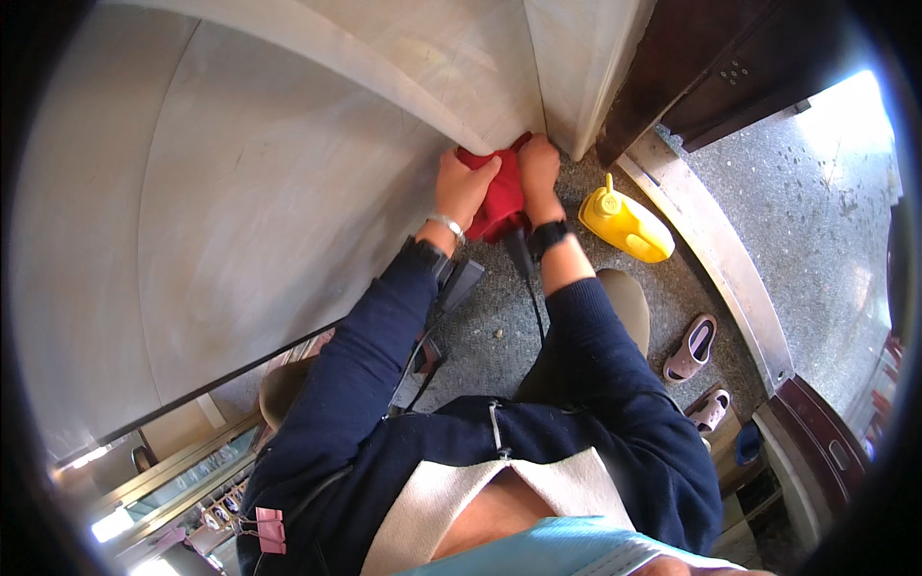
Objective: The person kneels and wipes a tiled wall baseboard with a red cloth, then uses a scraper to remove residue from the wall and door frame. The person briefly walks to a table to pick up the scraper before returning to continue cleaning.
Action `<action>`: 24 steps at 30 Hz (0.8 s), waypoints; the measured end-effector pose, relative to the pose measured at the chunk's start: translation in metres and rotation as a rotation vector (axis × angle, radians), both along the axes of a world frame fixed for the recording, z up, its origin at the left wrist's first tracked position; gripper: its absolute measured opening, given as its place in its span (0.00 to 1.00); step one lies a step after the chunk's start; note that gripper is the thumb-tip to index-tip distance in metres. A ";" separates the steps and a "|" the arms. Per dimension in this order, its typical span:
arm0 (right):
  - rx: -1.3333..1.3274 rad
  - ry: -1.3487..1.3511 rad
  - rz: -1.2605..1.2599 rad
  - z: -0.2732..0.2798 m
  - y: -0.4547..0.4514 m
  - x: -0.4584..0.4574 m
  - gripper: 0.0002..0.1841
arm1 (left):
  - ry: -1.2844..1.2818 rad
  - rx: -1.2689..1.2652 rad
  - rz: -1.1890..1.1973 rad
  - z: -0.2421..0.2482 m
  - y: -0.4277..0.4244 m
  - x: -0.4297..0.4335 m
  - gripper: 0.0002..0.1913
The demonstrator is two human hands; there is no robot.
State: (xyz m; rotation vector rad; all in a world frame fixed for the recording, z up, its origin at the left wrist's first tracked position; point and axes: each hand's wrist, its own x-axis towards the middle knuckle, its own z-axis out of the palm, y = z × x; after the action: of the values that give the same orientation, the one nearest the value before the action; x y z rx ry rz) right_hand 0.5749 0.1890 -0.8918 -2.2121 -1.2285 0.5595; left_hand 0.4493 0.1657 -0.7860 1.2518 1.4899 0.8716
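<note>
A red cloth is bunched between my two hands, low down against the corner of a pale tiled wall. My left hand grips its left side with the thumb on top. Its upper right edge is held in my right hand, whose fingertips are partly hidden against the wall. Just below the cloth, a dark device with a black cord hangs between my wrists. Another dark grey object is beside my left wrist.
On the speckled floor, a yellow plastic jug lies right of my right hand. Pink clogs are farther down, near a metal door sill. A dark brown door frame rises at the upper right. Shelving stands at the lower left.
</note>
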 end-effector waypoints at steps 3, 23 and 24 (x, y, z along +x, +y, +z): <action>-0.096 0.219 -0.050 -0.024 0.006 0.004 0.13 | 0.024 -0.016 0.011 -0.013 -0.005 0.003 0.16; 0.536 0.651 -0.160 0.032 -0.027 -0.011 0.11 | -0.347 -0.156 0.074 0.046 -0.065 -0.020 0.27; 0.561 0.679 -0.160 0.031 -0.026 -0.010 0.11 | -0.340 -0.149 0.068 0.046 -0.065 -0.020 0.27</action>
State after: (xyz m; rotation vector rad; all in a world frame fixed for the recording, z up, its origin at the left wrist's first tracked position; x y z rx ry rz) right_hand 0.5645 0.1630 -0.8605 -1.4499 -0.7203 0.7146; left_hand 0.4290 0.1011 -0.7397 0.8974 1.3029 0.9469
